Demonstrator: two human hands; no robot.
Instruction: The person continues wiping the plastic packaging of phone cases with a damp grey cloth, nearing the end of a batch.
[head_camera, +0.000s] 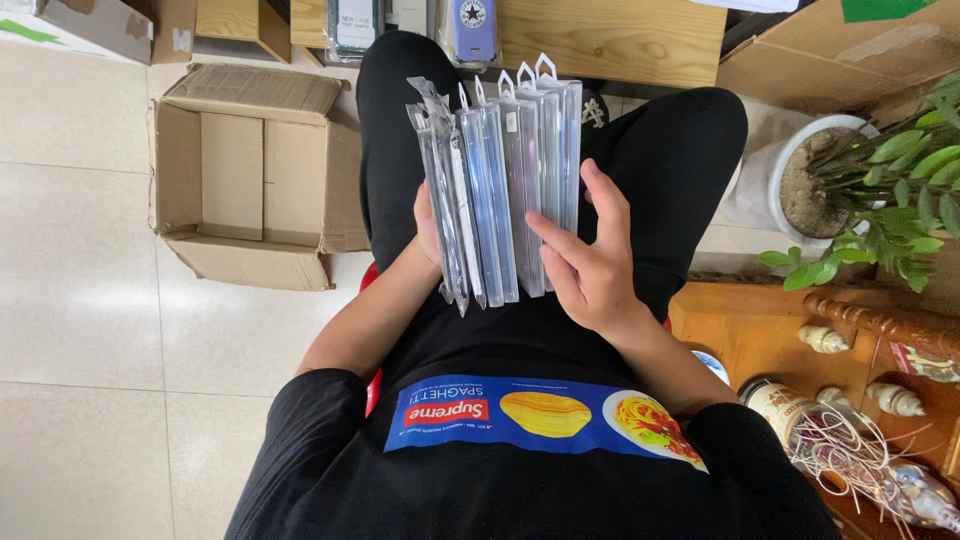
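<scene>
Several flat clear plastic packages (505, 185) with hang tabs stand on edge in a row on my lap, over my black trousers. My left hand (428, 225) presses against the left side of the stack, mostly hidden behind it. My right hand (590, 255) holds the right side, fingers spread along the outer package and a finger laid across the lower front of the stack. Both hands squeeze the row together.
An open empty cardboard box (250, 175) sits on the tiled floor to my left. A wooden shelf (610, 40) with more packaged items lies ahead. A potted plant (860, 180) and a wooden table (770, 335) with small bottles stand to my right.
</scene>
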